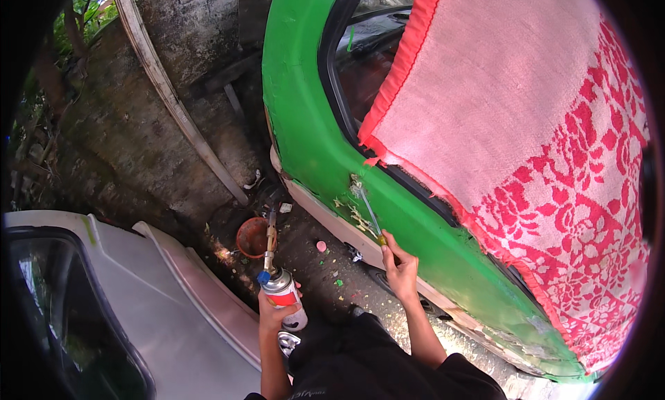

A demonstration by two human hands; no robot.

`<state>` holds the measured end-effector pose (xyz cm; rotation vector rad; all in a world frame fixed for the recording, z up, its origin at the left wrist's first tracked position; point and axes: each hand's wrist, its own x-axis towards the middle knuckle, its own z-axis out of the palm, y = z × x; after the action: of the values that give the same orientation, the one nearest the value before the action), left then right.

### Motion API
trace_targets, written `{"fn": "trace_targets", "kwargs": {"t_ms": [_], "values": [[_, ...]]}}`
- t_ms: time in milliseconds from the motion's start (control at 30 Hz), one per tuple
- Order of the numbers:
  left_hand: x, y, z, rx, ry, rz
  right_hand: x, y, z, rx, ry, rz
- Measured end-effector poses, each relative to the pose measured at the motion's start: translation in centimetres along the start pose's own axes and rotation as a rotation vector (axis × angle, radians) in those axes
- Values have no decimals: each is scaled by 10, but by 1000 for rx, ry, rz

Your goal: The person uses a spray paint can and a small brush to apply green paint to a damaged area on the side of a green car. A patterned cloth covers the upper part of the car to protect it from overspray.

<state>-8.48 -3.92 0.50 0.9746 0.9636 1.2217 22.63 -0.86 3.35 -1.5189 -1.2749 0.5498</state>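
My left hand [272, 308] grips a gas blowtorch canister [282, 283] with a red-and-white label, blue knob and metal nozzle pointing up, away from me. My right hand [402, 268] is closed on the yellow handle of a thin metal tool [368, 209], whose tip meets a rough, flaking patch [350, 211] on a green vehicle body [436, 247]. Pale shreds of paint lie curled around that patch. The lower strip of the body is cream-pink. A red-and-pink patterned blanket [499, 109] covers much of the vehicle's window and upper side.
A pale grey vehicle [159, 296] stands close at lower left. A long narrow strip [166, 88] leans beside a mossy concrete wall [111, 144]. An orange bucket [251, 235], a pink lid-like piece [321, 246] and scattered debris lie on the dark ground between the vehicles.
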Motion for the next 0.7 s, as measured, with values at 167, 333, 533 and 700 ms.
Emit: {"fn": "trace_targets", "kwargs": {"t_ms": [167,333,533,700], "values": [[0,2,5,-13,56,38,8,0,4,-3,10,-33],[-4,8,5,-26,101,22,7,-8,6,12,27,14],[-10,-2,7,34,52,-9,15,-25,-7,-79,-18,-39],[-7,-6,23,11,-12,-30,-1,9,-19,-118,-81,-35]]}}
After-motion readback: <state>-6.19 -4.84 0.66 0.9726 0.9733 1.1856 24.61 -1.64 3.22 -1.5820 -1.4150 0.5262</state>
